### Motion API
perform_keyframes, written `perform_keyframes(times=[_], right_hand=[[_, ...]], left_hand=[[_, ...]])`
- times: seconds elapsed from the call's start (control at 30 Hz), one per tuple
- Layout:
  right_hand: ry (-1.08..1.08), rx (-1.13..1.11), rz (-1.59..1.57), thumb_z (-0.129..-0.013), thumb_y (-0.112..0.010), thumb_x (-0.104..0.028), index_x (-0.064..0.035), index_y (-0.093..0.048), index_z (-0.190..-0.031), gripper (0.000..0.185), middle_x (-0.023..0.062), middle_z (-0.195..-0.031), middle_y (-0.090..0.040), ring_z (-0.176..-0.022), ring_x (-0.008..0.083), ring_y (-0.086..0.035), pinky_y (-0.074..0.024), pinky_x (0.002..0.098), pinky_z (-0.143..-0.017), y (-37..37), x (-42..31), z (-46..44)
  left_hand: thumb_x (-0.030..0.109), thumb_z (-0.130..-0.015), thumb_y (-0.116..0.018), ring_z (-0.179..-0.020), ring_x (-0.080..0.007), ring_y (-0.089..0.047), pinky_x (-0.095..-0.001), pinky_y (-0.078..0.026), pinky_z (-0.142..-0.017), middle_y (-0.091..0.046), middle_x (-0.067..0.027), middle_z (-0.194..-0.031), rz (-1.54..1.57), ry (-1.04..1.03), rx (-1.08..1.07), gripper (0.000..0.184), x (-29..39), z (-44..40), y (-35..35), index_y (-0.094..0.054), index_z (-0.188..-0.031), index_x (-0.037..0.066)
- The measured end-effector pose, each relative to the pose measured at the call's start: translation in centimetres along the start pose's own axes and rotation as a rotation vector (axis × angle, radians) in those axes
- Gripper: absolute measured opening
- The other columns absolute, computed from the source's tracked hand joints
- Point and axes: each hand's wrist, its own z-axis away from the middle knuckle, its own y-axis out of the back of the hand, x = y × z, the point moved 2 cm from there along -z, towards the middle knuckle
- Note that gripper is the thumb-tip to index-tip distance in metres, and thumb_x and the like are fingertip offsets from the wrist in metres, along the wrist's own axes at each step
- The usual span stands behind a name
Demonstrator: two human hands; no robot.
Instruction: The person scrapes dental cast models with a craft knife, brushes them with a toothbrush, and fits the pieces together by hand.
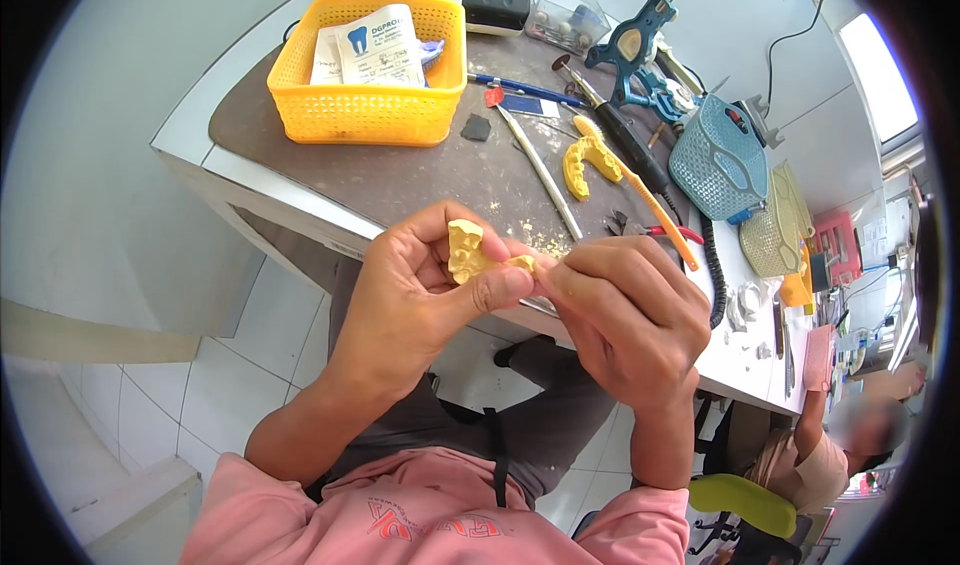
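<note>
Clamping with thumb and fingers, the left hand (415,290) is holding a yellow cast piece (466,252) in the air, on the person's side of the yellow basket (365,122) and to its right. By appearance, the piece is probably weighing little and behaving as stiff, dry and brittle, with little slip; its thin end and toothlike ridges are presenting the likeliest chipping points, so its thicker body is offering the sounder hold. Relative to the left hand, the piece is sitting between thumb and fingers, its broad part projecting basketward, its slim end pointing toward the right hand (630,310). That hand is holding its bent fingertips together at the slim end; whether they are pinching the piece or something hidden, I cannot tell. Right of the basket, a second yellow cast (576,172) is lying on the bench (240,115), with pale crumbs (540,241) lying nearer the person.
</note>
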Motion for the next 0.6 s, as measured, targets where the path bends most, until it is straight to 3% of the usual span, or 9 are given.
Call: perform_keyframes(times=[0.2, 0.3, 0.4, 0.5, 0.6], right_hand=[[0.044, 0.009, 0.032, -0.055, -0.074, -0.007, 0.0007, -0.070, -0.087, 0.034, 0.0073, -0.082, -0.064, -0.070, 0.0217, -0.064, -0.0510, 0.0313, -0.059, 0.1, -0.1, 0.4], [-0.001, 0.064, 0.055, -0.060, -0.077, -0.005, -0.0005, -0.070, -0.087, 0.028, 0.0076, -0.081, -0.064, -0.070, 0.0226, -0.063, -0.0502, 0.0325, -0.059, 0.0, -0.1, 0.5], [-0.134, 0.060, 0.086, -0.070, -0.078, -0.002, -0.0025, -0.067, -0.083, 0.017, 0.0074, -0.077, -0.062, -0.068, 0.0238, -0.062, -0.0479, 0.0338, -0.058, 0.5, 0.5, 0.6], [-0.338, -0.124, 0.198, -0.084, -0.072, -0.001, -0.0028, -0.063, -0.078, 0.011, 0.0084, -0.070, -0.055, -0.064, 0.0258, -0.060, -0.0460, 0.0358, -0.058, 1.3, 1.5, 0.6], [-0.507, 0.011, 0.109, -0.088, -0.070, -0.003, -0.0022, -0.064, -0.083, 0.008, 0.0095, -0.071, -0.057, -0.066, 0.0280, -0.062, -0.0471, 0.0376, -0.060, 0.3, 2.9, 0.1]], left_hand=[[0.003, -0.087, -0.077, -0.095, -0.0145, -0.069, -0.0285, -0.057, -0.085, -0.070, -0.0121, -0.102, 0.006, -0.034, -0.017, 0.024, -0.3, 0.0, -0.1, -0.057, -0.099, 0.006], [0.000, -0.087, -0.076, -0.098, -0.0162, -0.069, -0.0295, -0.057, -0.088, -0.070, -0.0126, -0.105, -0.029, -0.137, -0.014, 0.023, -0.6, -0.1, -0.4, -0.057, -0.100, 0.005], [-0.001, -0.088, -0.074, -0.100, -0.0177, -0.069, -0.0295, -0.056, -0.089, -0.069, -0.0124, -0.107, -0.034, -0.178, -0.014, 0.022, -0.8, -0.2, -0.4, -0.057, -0.101, 0.004], [-0.002, -0.088, -0.073, -0.101, -0.0191, -0.070, -0.0299, -0.056, -0.090, -0.068, -0.0120, -0.108, -0.015, -0.208, -0.009, 0.023, -0.7, -0.3, -0.4, -0.058, -0.105, 0.003], [-0.003, -0.089, -0.073, -0.099, -0.0200, -0.071, -0.0302, -0.056, -0.090, -0.068, -0.0117, -0.109, 0.011, -0.250, 0.066, 0.024, -0.2, -0.3, -0.3, -0.060, -0.108, 0.003]])
